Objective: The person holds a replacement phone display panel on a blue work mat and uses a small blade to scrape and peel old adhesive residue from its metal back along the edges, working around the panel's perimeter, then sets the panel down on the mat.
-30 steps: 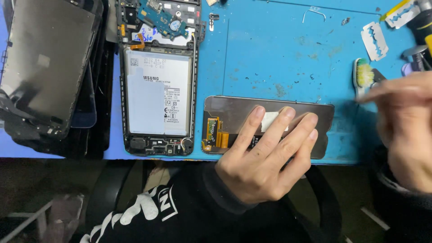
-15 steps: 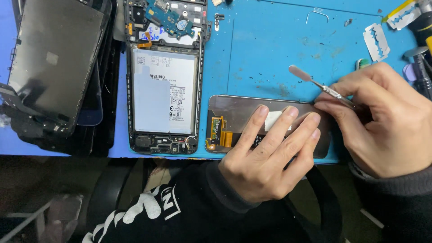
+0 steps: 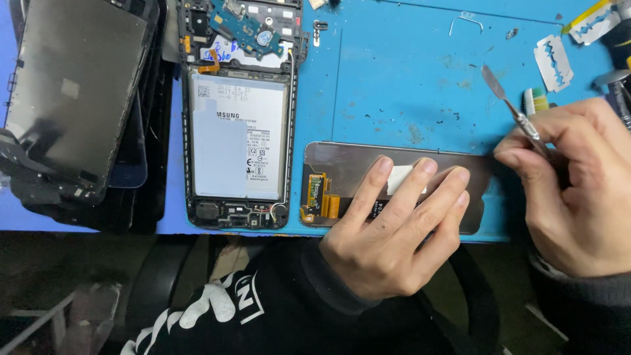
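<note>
My left hand (image 3: 394, 230) lies flat, fingers spread, on the back of a detached phone display panel (image 3: 348, 164) that lies along the near edge of the blue mat (image 3: 407, 79). An orange flex cable (image 3: 320, 197) shows at the panel's left end. My right hand (image 3: 578, 184) grips a thin metal spatula tool (image 3: 509, 102); its flat blade points up and to the left, above the panel's right end. An opened phone body (image 3: 238, 138) with a white battery and an exposed circuit board lies left of the panel.
A stack of dark old screens (image 3: 72, 105) fills the left side. Razor blades (image 3: 553, 62) lie at the far right of the mat, with a small metal clip (image 3: 465, 20), a tiny bracket (image 3: 320, 29) and debris specks. My dark sweatshirt (image 3: 250, 309) is below the table edge.
My right hand came in from the right edge with the spatula to the panel's right end, then drew slightly right with the blade tilted upward. My left hand stayed pressed on the panel.
</note>
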